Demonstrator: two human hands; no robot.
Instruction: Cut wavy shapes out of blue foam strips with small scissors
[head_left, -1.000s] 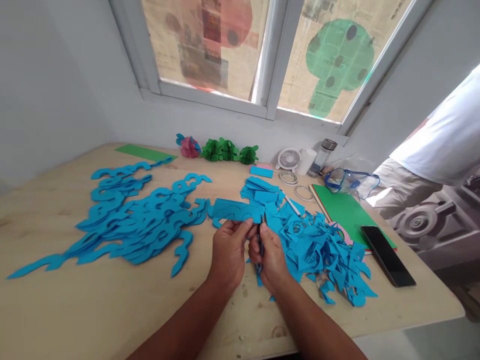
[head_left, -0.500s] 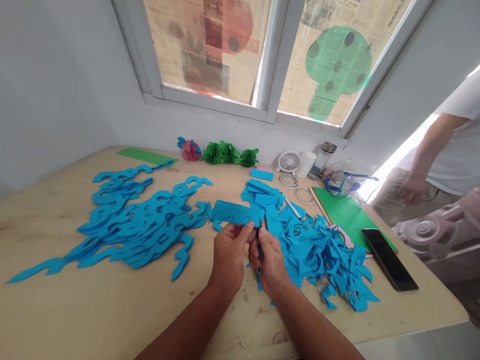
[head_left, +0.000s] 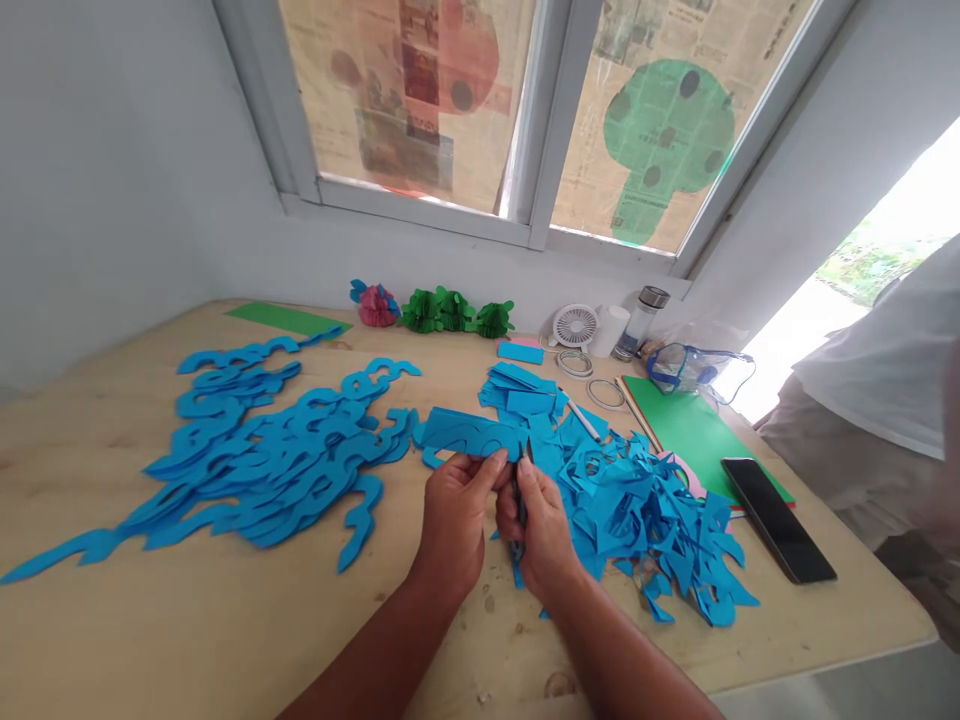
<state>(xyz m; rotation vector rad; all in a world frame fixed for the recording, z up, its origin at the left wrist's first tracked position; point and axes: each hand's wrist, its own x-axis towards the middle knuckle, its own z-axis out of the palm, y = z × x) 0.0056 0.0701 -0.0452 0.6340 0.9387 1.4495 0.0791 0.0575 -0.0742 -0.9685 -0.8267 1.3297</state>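
My left hand [head_left: 459, 510] pinches the lower edge of a folded strip of blue paper [head_left: 469, 430] marked with curved pencil lines. Closed around dark-handled scissors [head_left: 516, 535], my right hand [head_left: 538, 515] is right beside it, the blades at the strip's right end. Part of the scissors is hidden by my fingers. Left of my hands lies a spread of wavy blue paper cut-outs [head_left: 300, 460]. A heap of blue paper scraps [head_left: 645, 510] is to the right, with uncut blue strips [head_left: 517, 385] behind it.
A phone [head_left: 778, 520] lies near the table's right edge, beside green sheets [head_left: 690, 430]. A white pen [head_left: 583, 415], tape rolls [head_left: 605, 394], a small fan [head_left: 575, 326] and a bottle [head_left: 641, 322] stand or lie behind. Paper flowers [head_left: 454, 312] line the wall. Another person [head_left: 877, 390] stands at right.
The other person at the right has moved, and their forearm no longer shows clearly. My view has shifted slightly. My hands still hold the strip and scissors in nearly the same place.
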